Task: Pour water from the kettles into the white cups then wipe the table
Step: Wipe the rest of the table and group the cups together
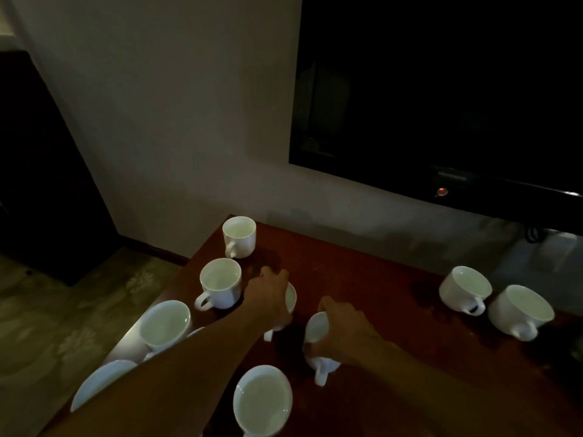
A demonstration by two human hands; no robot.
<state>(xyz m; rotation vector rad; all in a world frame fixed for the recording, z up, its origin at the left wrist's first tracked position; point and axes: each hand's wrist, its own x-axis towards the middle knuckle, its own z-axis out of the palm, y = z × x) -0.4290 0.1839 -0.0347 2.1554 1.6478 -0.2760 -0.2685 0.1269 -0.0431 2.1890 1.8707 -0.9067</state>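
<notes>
My left hand (271,294) is clamped over the top of a white cup (291,298) in the middle of the table (362,279), fingers curled round its rim so that only the right-hand edge and the handle below my wrist show. My right hand (342,329) grasps a second cup (315,329) just beside it, palm over the mouth, its handle (321,373) poking out towards me.

Pouring looks done, as far as I can judge. Beyond my left fingers stand 2 mugs, the far mug (239,236) and the nearer mug (220,283), both showing what seems to be water inside. To the left of my left forearm is a wider cup (164,323), and close under my right wrist is a near cup (263,400), each with a pale sheen of liquid. Well off to the right of my right hand sit 2 more: an inner cup (465,291) and an outer cup (520,312), also apparently filled.

No kettle is in view, and no cloth either. A saucer (101,381) lies at the table's left edge below my left arm.

What is left, I reckon, is the wiping: dark blotches near the far mugs and by the right-hand pair may be wet patches, though the light is too dim to be sure. Holding these 2 cups looks like clearing space for that
</notes>
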